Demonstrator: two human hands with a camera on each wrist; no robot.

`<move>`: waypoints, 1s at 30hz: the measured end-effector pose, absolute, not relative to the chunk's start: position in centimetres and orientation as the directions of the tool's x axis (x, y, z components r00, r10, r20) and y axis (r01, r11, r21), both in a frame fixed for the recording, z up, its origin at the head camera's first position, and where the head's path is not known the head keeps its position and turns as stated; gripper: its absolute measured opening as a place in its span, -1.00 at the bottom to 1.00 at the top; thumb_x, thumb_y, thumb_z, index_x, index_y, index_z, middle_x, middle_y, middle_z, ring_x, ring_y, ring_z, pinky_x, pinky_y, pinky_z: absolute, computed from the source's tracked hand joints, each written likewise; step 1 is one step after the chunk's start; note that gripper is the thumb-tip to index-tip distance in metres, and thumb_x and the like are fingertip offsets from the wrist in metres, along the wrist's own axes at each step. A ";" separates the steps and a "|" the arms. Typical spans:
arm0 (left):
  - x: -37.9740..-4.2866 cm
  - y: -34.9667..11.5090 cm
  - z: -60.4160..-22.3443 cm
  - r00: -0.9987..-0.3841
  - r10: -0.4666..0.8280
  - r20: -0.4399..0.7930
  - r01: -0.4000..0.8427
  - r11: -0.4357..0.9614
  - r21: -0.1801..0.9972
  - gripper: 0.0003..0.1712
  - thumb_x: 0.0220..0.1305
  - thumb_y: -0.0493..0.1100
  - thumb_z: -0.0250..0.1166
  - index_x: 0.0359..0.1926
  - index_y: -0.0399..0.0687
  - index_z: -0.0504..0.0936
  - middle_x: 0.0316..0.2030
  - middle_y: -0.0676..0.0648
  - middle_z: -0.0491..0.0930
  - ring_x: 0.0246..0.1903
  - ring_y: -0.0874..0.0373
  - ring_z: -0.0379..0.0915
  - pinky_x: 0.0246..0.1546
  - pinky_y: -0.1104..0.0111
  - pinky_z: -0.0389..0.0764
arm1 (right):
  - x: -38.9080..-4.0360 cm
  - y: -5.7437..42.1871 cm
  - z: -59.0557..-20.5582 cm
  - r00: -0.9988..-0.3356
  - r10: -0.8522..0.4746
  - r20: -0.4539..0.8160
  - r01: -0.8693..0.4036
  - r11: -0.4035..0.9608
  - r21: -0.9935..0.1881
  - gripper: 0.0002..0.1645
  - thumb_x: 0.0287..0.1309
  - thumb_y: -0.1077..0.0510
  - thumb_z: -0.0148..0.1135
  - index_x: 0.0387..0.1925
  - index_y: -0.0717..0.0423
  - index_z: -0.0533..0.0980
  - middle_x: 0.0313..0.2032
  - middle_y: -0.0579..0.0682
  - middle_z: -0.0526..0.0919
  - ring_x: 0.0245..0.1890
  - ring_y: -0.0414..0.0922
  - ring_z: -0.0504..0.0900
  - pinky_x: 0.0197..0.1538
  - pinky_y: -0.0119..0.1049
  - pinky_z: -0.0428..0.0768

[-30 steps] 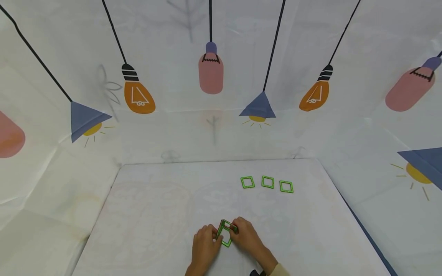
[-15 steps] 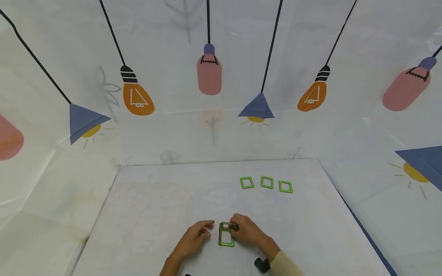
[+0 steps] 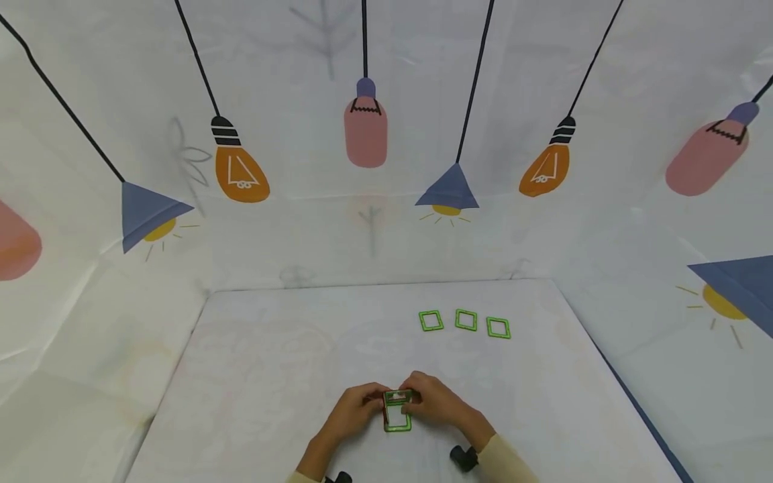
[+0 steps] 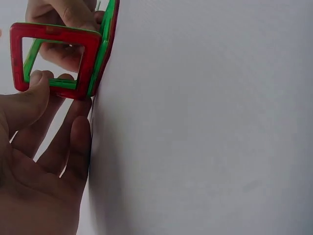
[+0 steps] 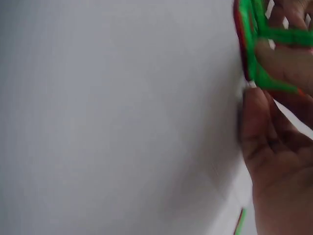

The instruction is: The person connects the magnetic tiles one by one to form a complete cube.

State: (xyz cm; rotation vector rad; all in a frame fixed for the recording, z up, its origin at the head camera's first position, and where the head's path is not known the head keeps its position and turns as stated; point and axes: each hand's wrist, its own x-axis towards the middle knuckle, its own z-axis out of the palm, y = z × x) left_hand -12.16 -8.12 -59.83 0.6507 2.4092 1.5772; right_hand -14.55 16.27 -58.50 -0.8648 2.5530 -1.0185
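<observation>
Left hand (image 3: 356, 410), clear of the joined square frames (image 3: 396, 403) half a second ago, now pinches them; right hand (image 3: 436, 401) maintains its pinch opposite. Assembly stands mid-worktop (image 3: 272, 376), well short of the far edge. Three loose green squares (image 3: 476, 312), toward the far right corner, are unmoved.

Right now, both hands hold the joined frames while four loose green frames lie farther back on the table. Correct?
The count is off: the head view shows three loose green frames, not four, farther back on the table. The left hand and right hand do hold the joined frames.
</observation>
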 end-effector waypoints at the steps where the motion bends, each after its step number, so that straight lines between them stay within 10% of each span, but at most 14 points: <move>1: -12.1 -8.1 -59.8 -0.892 0.446 0.077 0.251 0.346 0.904 -0.77 0.33 -0.21 0.30 -0.02 -0.03 0.71 -0.14 -0.02 0.76 -0.17 0.33 0.64 -0.14 0.45 0.66 | -14.6 16.7 -58.3 -0.789 -0.613 -0.035 -0.420 0.580 -0.698 -0.73 0.15 0.12 0.45 -0.10 0.00 0.61 -0.29 -0.22 0.56 -0.36 -0.44 0.44 -0.27 -0.52 0.52; 15: -9.2 -8.0 -60.3 -0.961 0.245 0.125 0.222 0.421 0.879 -0.69 0.23 -0.12 0.40 -0.01 -0.07 0.74 -0.16 0.01 0.78 -0.17 0.33 0.67 -0.14 0.41 0.70 | -20.8 20.0 -56.5 -0.999 -0.038 0.018 -0.041 0.812 -0.583 -0.78 0.28 0.19 0.28 -0.18 0.32 0.62 -0.35 0.07 0.59 -0.34 -0.08 0.52 -0.25 -0.17 0.58; 30: -7.7 -7.0 -60.1 -0.970 0.200 0.139 0.219 0.469 0.856 -0.69 0.17 -0.17 0.45 -0.04 -0.08 0.73 -0.12 -0.03 0.77 -0.17 0.27 0.71 -0.16 0.41 0.72 | -25.8 18.1 -58.6 -0.998 0.059 -0.016 0.059 0.865 -0.498 -0.38 0.22 -0.10 0.38 -0.11 0.42 0.46 -0.18 0.22 0.45 -0.32 -0.01 0.48 -0.20 -0.10 0.61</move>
